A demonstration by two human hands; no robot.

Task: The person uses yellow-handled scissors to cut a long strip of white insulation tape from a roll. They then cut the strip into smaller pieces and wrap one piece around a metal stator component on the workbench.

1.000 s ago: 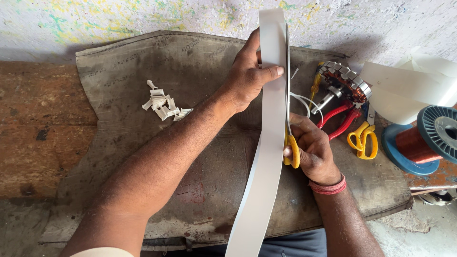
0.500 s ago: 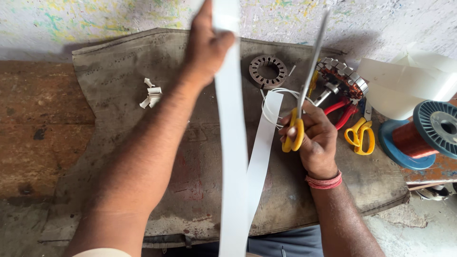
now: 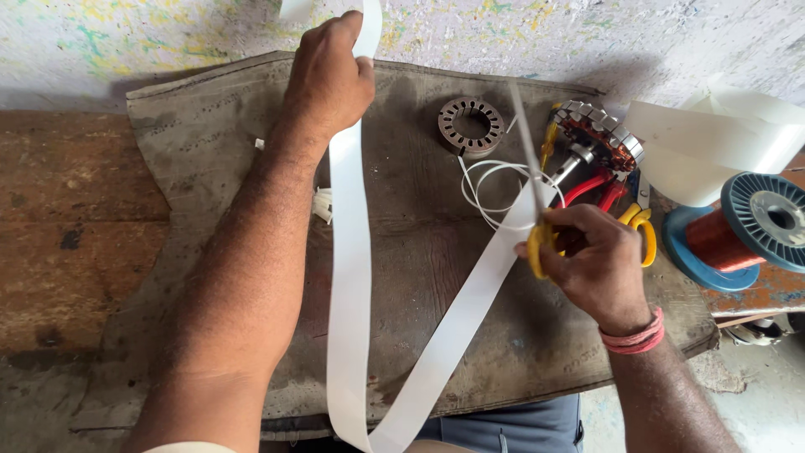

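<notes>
My left hand grips the upper end of a long white paper strip at the far edge of the brown cloth mat. The strip runs down toward me, folds near my lap and comes back up to my right hand. That hand holds yellow-handled scissors with the thin blade pointing up, together with the strip's other end. A grey metal stator ring lies on the mat beyond the scissors, with loops of white wire beside it.
A wound motor rotor, red-handled pliers and a second yellow-handled tool lie at the mat's right. A blue spool of copper wire and a white paper roll stand further right. Small white scraps lie near my left forearm.
My left hand pulled the strip up and to the far edge, then spread it leftward. My right hand with the scissors moved right, so the two strip halves now form a V.
</notes>
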